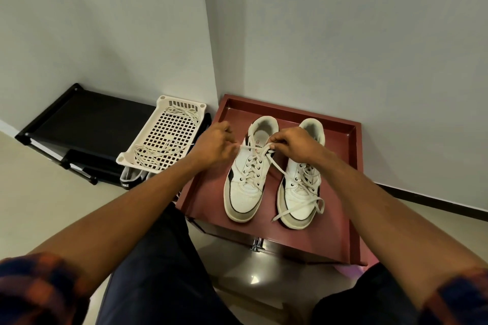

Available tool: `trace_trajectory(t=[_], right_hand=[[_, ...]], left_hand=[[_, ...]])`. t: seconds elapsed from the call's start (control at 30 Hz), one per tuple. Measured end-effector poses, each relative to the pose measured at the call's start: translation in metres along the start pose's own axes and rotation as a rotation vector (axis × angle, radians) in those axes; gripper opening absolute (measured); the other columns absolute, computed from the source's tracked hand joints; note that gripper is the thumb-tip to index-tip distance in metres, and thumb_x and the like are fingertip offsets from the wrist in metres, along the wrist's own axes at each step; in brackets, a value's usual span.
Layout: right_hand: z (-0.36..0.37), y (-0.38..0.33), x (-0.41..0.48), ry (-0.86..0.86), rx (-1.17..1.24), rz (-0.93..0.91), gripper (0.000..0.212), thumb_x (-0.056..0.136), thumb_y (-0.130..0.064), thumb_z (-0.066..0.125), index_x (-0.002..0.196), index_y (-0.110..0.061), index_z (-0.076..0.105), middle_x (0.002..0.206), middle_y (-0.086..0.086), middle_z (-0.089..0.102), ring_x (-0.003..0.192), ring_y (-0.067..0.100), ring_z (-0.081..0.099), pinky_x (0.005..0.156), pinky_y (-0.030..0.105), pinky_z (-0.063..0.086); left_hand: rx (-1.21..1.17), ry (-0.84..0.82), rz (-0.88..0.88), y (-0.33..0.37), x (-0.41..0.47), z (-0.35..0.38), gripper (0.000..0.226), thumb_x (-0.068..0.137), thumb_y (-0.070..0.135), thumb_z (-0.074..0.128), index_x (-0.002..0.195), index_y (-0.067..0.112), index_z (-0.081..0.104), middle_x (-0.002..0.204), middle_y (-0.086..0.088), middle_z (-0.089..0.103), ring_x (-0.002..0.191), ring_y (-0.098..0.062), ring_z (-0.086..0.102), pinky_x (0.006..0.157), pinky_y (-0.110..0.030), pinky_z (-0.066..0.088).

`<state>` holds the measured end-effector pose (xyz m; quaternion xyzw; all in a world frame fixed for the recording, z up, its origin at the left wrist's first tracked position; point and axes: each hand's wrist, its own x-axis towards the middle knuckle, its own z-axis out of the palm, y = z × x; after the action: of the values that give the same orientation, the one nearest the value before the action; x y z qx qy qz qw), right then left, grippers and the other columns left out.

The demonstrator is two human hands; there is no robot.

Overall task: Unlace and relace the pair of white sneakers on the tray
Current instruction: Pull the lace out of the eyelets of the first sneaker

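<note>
Left hand (214, 145) has its fingers curled in, pinching one end of the flat white shoelace (245, 147). Right hand (295, 144) is curled too, pinching the same lace just above the tongue. The lace is pulled tight between them across the top eyelets of the left white leather sneaker with black side stripes (244, 192). A long loose stretch of it runs from the right hand diagonally over the matching right white sneaker (301, 198) and curls off around its toe.

Both shoes sit side by side roughly mid-tray on the dark red rectangular tray with a raised rim (338, 206), toes toward the near edge, heels toward the far edge, not touching each other. The right one looks laced, though loosely.

Just off the tray's left edge there's a white perforated plastic basket (163, 134) with a couple of loose white laces (151, 153) in it, resting on a black shoe rack (79, 119). Under the basket a shoe with a black heel (129, 179) pokes out. Pale grey walls (369, 47) behind, checked sleeves at the bottom corners.
</note>
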<state>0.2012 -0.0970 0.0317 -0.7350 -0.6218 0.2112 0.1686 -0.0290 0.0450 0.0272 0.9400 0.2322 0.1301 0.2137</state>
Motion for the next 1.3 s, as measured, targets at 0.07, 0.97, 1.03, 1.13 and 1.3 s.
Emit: trace_trajectory(t=[0.07,0.97,1.03,1.13,1.3], right_hand=[[0.003,0.000,0.002,0.012,0.024,0.014,0.014,0.096,-0.026,0.070,0.106,-0.021,0.078,0.098,-0.008,0.077,0.091,0.008,0.068,0.080,0.029,0.051],[-0.004,-0.004,0.005,-0.026,-0.062,-0.017,0.018,0.097,-0.027,0.068,0.110,-0.018,0.078,0.104,-0.004,0.077,0.095,0.012,0.068,0.085,0.033,0.053],[-0.006,0.001,0.003,-0.010,-0.035,0.004,0.017,0.097,-0.027,0.070,0.108,-0.018,0.078,0.103,-0.005,0.077,0.095,0.011,0.068,0.084,0.033,0.052],[-0.006,0.003,0.005,-0.003,-0.047,0.007,0.018,0.096,-0.029,0.070,0.108,-0.019,0.078,0.107,-0.005,0.077,0.098,0.012,0.068,0.086,0.033,0.052],[0.000,0.001,0.008,-0.002,-0.023,0.008,0.018,0.095,-0.031,0.072,0.108,-0.020,0.078,0.105,-0.005,0.077,0.096,0.012,0.069,0.088,0.038,0.054]], left_hand=[[-0.043,-0.024,-0.134,-0.021,-0.014,-0.002,0.016,0.090,0.027,0.069,0.093,0.014,0.078,0.098,-0.001,0.057,0.093,-0.017,0.054,0.085,-0.039,0.050],[0.246,-0.074,0.148,0.027,0.024,-0.001,0.023,0.091,0.034,0.060,0.096,0.016,0.073,0.112,-0.005,0.055,0.104,-0.025,0.050,0.084,-0.043,0.044],[0.270,-0.038,0.106,0.006,0.015,-0.013,0.028,0.086,0.033,0.054,0.087,0.012,0.072,0.103,-0.007,0.056,0.093,-0.027,0.053,0.079,-0.048,0.048],[0.313,-0.047,-0.028,-0.036,-0.011,-0.032,0.025,0.088,0.033,0.059,0.094,0.015,0.075,0.102,-0.005,0.058,0.095,-0.028,0.053,0.082,-0.047,0.048],[0.465,-0.195,-0.046,-0.043,-0.024,-0.040,0.026,0.094,0.036,0.058,0.109,0.021,0.073,0.114,-0.001,0.057,0.109,-0.024,0.049,0.088,-0.043,0.044]])
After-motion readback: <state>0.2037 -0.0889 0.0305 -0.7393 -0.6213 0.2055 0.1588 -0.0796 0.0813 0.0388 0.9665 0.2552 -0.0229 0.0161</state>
